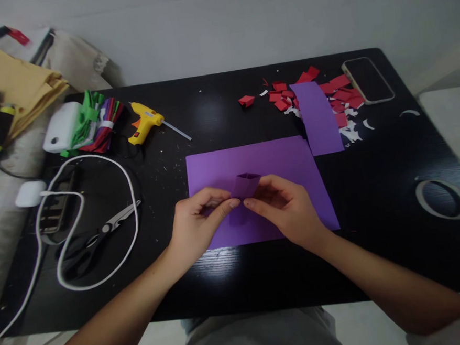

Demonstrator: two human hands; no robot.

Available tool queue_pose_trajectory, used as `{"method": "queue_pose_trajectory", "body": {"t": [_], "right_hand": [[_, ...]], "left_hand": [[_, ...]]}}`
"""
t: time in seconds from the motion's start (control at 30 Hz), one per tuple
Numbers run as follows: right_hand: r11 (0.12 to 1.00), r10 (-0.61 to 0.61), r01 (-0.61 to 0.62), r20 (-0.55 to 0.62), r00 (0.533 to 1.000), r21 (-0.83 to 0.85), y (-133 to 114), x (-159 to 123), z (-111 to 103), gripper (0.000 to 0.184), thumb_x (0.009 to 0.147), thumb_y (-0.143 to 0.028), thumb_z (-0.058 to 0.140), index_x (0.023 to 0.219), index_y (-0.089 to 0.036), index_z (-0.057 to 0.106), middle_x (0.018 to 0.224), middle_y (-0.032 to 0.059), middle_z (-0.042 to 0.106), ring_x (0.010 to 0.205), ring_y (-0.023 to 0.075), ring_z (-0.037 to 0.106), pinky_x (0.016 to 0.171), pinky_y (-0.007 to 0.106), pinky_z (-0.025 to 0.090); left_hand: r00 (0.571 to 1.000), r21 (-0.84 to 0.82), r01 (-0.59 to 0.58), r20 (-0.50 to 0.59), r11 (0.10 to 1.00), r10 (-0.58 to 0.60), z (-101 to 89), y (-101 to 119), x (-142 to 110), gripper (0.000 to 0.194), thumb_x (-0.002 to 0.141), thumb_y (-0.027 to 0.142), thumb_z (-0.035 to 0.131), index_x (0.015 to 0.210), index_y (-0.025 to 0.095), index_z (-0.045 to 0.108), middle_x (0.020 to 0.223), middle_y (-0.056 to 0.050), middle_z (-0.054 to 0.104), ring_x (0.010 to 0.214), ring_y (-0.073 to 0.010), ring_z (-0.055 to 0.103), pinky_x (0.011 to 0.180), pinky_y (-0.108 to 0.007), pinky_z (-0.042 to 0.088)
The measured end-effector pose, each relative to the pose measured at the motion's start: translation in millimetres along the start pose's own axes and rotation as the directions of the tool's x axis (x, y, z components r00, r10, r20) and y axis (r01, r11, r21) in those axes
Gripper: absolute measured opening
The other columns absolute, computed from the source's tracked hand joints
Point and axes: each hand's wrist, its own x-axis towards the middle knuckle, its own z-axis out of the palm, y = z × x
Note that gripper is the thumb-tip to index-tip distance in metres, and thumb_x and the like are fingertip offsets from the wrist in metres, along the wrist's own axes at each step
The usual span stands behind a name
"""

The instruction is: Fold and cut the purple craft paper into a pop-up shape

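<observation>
Between both hands is a small folded piece of purple paper (245, 186), bent into a tube with its open end up. My left hand (201, 216) pinches its left lower edge with thumb and forefinger. On the other side, my right hand (285, 203) grips it the same way, the thumb in front. Below them lies a purple sheet (210, 168), partly covered by the hands. A purple paper strip (321, 119) rests past the sheet's far right corner, over a scatter of folded red paper pieces (282, 98).
A yellow glue gun (144, 123), scissors (108, 228) and a looped white cable (130, 179) lie on the left of the black table (210, 111). Bundled coloured strips (100, 121) sit beyond. A phone (367, 80) and a tape ring (421, 198) are at right.
</observation>
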Motion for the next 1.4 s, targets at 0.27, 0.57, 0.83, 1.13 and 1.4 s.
{"method": "queue_pose_trajectory", "body": {"t": [0.27,0.57,0.83,1.13,1.4], "right_hand": [[0.985,-0.157,0.158,0.014,0.987,-0.071,-3,-1,-2,0.016,0.088,-0.015,0.079,0.099,-0.027,0.078,0.104,0.0016,0.081,0.099,0.0175,0.078,0.092,0.032,0.065],[0.937,-0.257,0.271,0.088,0.962,-0.222,-5,-4,-7,0.039,0.080,0.001,0.071,0.103,-0.027,0.082,0.111,0.0032,0.079,0.106,0.0199,0.077,0.099,0.035,0.064],[0.823,-0.402,0.418,0.128,0.907,-0.385,-8,-5,-4,0.034,0.087,-0.001,0.064,0.104,-0.024,0.082,0.108,0.0053,0.082,0.103,0.0183,0.077,0.098,0.034,0.062],[0.738,-0.476,0.498,0.172,0.862,-0.455,-5,-7,-2,0.028,0.094,-0.005,0.064,0.107,-0.023,0.081,0.109,0.0072,0.081,0.102,0.0186,0.079,0.096,0.034,0.064],[0.754,-0.449,0.474,0.170,0.877,-0.455,-5,-6,-3,0.029,0.095,-0.007,0.064,0.108,-0.028,0.081,0.110,0.0047,0.082,0.102,0.0199,0.079,0.096,0.038,0.065]], "left_hand": [[0.992,-0.002,-0.086,0.092,0.996,0.086,-4.6,7,0,0.005,0.094,0.020,0.074,0.096,0.018,0.079,0.077,0.001,0.080,0.066,-0.0087,0.073,0.064,-0.015,0.058],[0.993,-0.022,-0.033,0.115,0.999,0.035,-7.0,7,3,0.006,0.094,0.021,0.074,0.094,0.017,0.078,0.076,0.001,0.080,0.068,-0.0085,0.074,0.065,-0.014,0.058],[0.989,0.057,-0.101,0.113,0.993,0.094,-10.2,4,2,0.003,0.093,0.018,0.074,0.092,0.018,0.077,0.074,0.003,0.077,0.064,-0.0067,0.071,0.063,-0.014,0.056],[0.985,0.146,-0.132,0.132,0.980,0.113,-13.3,2,6,0.005,0.091,0.019,0.074,0.087,0.019,0.077,0.073,0.001,0.077,0.064,-0.0111,0.071,0.065,-0.021,0.058],[0.976,0.105,-0.069,0.211,0.992,0.045,-16.0,1,7,0.010,0.095,0.028,0.074,0.094,0.019,0.078,0.077,0.000,0.078,0.068,-0.0115,0.072,0.065,-0.020,0.056]]}}
